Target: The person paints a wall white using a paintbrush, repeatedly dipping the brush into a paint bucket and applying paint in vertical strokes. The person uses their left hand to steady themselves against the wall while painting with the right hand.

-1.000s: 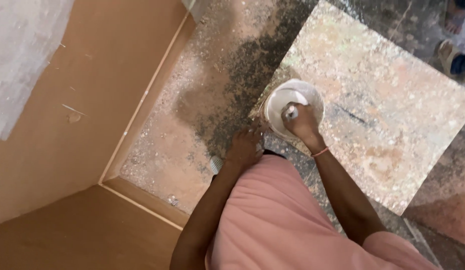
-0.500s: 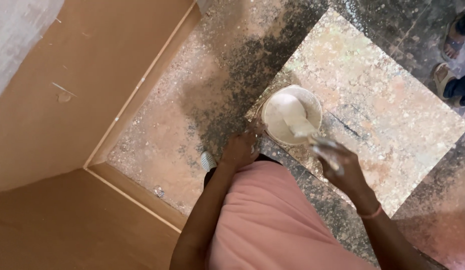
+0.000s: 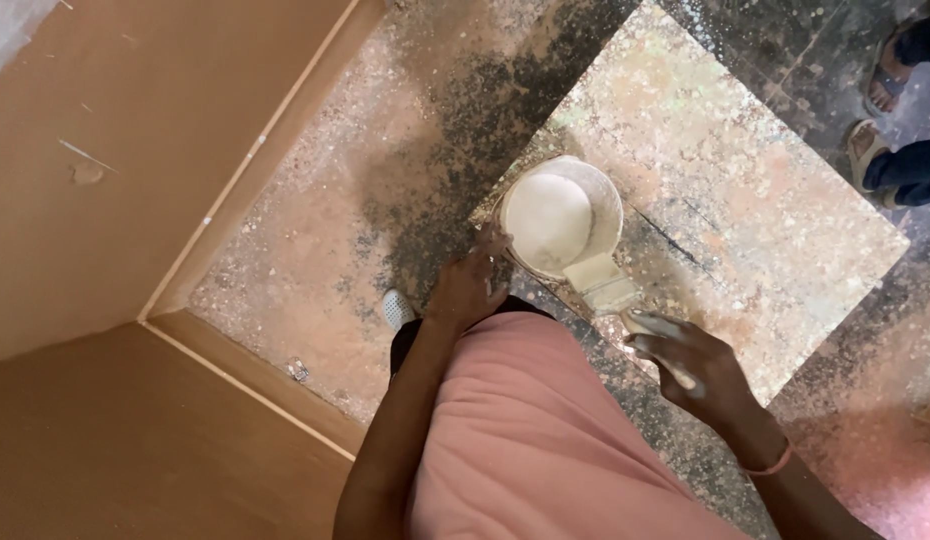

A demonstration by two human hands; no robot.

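**Brush over paint pot, speckled floor**

Far left we see a smooth tan wall (image 3: pixel 105 150), matte, with a small chip and a thin scratch; its upper left corner goes pale and is cut off by the frame. A flat tan skirting (image 3: pixel 245 375) runs along the base and turns a corner. Next comes the floor (image 3: pixel 315 250), rough, reddish, thick with pale flecks and a dark sooty patch. A white shoe toe (image 3: pixel 396 306) peeks out beside our pink garment (image 3: pixel 525 440), soft cloth, which hides the legs and most of the shoe.

Our left hand (image 3: pixel 467 288) is curled on the near rim of the pot (image 3: pixel 563 216), fingers touching its edge; we cannot tell how firmly it grips, since the fingertips are blurred. The pot is round, coated white, full of thick off-white paint, and stands on the corner of a flat board (image 3: pixel 745 230), square-cut, mottled tan and splattered.

The brush (image 3: pixel 607 285) has a wide flat head, paint-caked, its bristles at the pot's near rim, tilted. Our right hand (image 3: pixel 697 368) is closed round the brush handle, which is mostly hidden in the fist. A thin pink band (image 3: pixel 767 466) circles that wrist.

Top right, another person's sandalled feet (image 3: pixel 875 120) and dark trouser legs are cut by the frame.
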